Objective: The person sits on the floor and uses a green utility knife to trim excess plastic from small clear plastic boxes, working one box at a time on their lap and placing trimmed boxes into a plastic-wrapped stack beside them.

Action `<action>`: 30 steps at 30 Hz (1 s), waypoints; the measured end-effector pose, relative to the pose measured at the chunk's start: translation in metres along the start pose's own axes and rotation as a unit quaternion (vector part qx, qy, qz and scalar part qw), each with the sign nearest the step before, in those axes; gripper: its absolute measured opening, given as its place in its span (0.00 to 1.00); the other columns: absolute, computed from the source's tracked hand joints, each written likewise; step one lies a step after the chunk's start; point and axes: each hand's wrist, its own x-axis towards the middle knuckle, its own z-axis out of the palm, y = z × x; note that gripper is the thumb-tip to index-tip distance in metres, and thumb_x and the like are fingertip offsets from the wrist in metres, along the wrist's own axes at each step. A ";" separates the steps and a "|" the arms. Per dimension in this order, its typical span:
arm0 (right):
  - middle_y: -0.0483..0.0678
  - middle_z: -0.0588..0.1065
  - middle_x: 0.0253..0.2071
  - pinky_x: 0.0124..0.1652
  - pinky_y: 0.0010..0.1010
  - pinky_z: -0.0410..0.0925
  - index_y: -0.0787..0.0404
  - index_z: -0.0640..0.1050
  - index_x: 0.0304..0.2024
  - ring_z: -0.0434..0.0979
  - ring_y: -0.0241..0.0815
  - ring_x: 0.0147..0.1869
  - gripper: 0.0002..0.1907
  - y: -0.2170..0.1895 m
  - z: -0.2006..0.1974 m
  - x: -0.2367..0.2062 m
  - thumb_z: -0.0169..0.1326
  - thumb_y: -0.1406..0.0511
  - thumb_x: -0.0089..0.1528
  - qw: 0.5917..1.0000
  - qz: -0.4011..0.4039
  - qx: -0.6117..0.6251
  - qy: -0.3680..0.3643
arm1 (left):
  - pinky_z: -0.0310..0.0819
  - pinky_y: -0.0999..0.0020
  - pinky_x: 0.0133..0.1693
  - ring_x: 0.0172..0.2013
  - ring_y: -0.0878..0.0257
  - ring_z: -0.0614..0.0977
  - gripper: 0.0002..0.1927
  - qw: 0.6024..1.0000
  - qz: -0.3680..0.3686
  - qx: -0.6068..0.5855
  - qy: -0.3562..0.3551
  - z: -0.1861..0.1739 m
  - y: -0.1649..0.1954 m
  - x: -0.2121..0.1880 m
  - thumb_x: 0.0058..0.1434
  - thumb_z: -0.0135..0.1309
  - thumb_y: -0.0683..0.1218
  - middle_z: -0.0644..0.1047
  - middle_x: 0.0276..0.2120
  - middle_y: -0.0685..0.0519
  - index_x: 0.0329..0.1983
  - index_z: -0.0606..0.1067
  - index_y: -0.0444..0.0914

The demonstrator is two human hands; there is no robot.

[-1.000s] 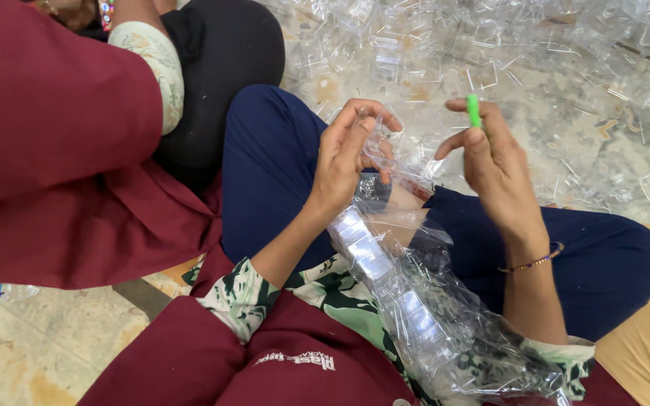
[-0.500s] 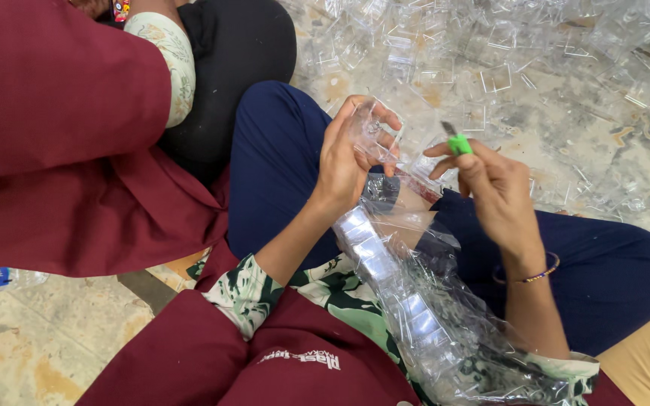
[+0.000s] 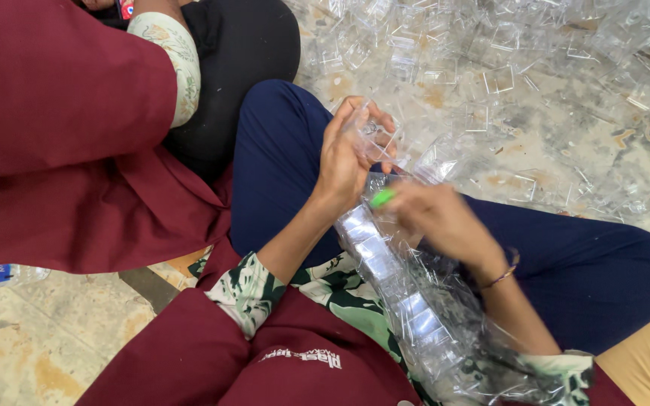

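Left hand (image 3: 347, 162) curls around a small clear plastic box (image 3: 376, 139), fingertips pinching it upright for access. Right hand (image 3: 438, 222), just below, pinches a green-tipped tool (image 3: 382, 198) toward it. Bagged stack of clear boxes (image 3: 408, 301) rests on the lap beneath both, within reach.

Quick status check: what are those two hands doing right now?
Left hand grips clear plastic piece. Right hand pinches green piece. Clear stack in lap.

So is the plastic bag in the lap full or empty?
Partly full: the clear bag holds a visible row of stacked clear boxes running its length.
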 end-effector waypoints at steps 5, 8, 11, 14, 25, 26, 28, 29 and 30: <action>0.39 0.77 0.29 0.30 0.23 0.70 0.60 0.80 0.43 0.76 0.28 0.28 0.16 -0.003 0.004 -0.005 0.47 0.57 0.71 0.997 -0.025 0.063 -0.033 | 0.74 0.66 0.26 0.30 0.59 0.79 0.10 1.000 0.008 0.009 -0.008 0.007 0.001 0.002 0.78 0.40 0.48 0.74 0.39 0.44 0.49 0.66 0.35; 0.39 0.72 0.27 0.24 0.19 0.58 0.61 0.79 0.43 0.68 0.26 0.26 0.17 0.001 -0.028 -0.018 0.48 0.55 0.71 0.980 0.047 0.161 0.105 | 0.75 0.67 0.26 0.30 0.61 0.79 0.09 0.997 0.028 0.075 -0.005 0.011 0.006 -0.002 0.77 0.40 0.47 0.74 0.40 0.45 0.49 0.66 0.36; 0.38 0.65 0.18 0.20 0.18 0.51 0.59 0.78 0.44 0.58 0.24 0.19 0.14 0.005 -0.045 -0.017 0.52 0.56 0.72 0.956 0.017 0.190 0.224 | 0.76 0.69 0.26 0.31 0.63 0.79 0.09 0.985 0.043 0.167 -0.009 0.015 0.012 -0.007 0.77 0.40 0.47 0.74 0.41 0.46 0.49 0.66 0.36; 0.37 0.66 0.23 0.19 0.20 0.51 0.60 0.76 0.45 0.58 0.25 0.20 0.10 -0.001 -0.045 -0.011 0.58 0.60 0.70 0.937 0.060 0.191 0.286 | 0.77 0.70 0.27 0.31 0.65 0.79 0.09 0.978 0.061 0.199 -0.021 0.020 0.013 -0.011 0.78 0.41 0.46 0.74 0.41 0.47 0.49 0.67 0.36; 0.43 0.75 0.29 0.20 0.20 0.50 0.63 0.78 0.48 0.58 0.24 0.20 0.08 -0.005 -0.039 -0.004 0.58 0.68 0.68 0.931 0.059 0.182 0.310 | 0.77 0.62 0.56 0.56 0.61 0.79 0.16 0.942 -0.015 0.318 -0.109 0.016 0.000 -0.011 0.78 0.45 0.50 0.79 0.57 0.49 0.63 0.71 0.40; 0.43 0.74 0.30 0.21 0.20 0.51 0.64 0.78 0.49 0.59 0.25 0.22 0.07 -0.002 -0.046 -0.008 0.58 0.69 0.69 0.925 0.040 0.186 0.330 | 0.76 0.62 0.58 0.60 0.60 0.78 0.18 0.939 -0.019 0.319 -0.125 0.011 -0.002 -0.007 0.77 0.45 0.51 0.77 0.59 0.48 0.66 0.70 0.40; 0.44 0.76 0.34 0.22 0.21 0.53 0.66 0.76 0.47 0.63 0.26 0.22 0.05 0.004 -0.062 -0.016 0.59 0.71 0.71 0.897 0.022 0.193 0.398 | 0.75 0.60 0.63 0.68 0.58 0.74 0.23 0.935 -0.027 0.319 -0.153 -0.003 -0.006 0.003 0.76 0.47 0.53 0.74 0.65 0.48 0.71 0.67 0.42; 0.45 0.77 0.35 0.22 0.21 0.54 0.66 0.76 0.48 0.68 0.27 0.26 0.05 0.006 -0.069 -0.021 0.59 0.71 0.71 0.896 0.017 0.172 0.410 | 0.75 0.59 0.62 0.68 0.56 0.73 0.26 0.925 -0.032 0.342 -0.160 -0.010 -0.009 0.008 0.73 0.52 0.52 0.74 0.66 0.46 0.71 0.66 0.42; 0.45 0.77 0.36 0.23 0.21 0.55 0.66 0.77 0.48 0.73 0.29 0.30 0.04 0.008 -0.076 -0.026 0.59 0.71 0.72 0.894 0.013 0.151 0.421 | 0.76 0.57 0.62 0.69 0.55 0.71 0.29 0.915 -0.036 0.364 -0.168 -0.019 -0.013 0.013 0.70 0.56 0.52 0.73 0.66 0.45 0.72 0.65 0.43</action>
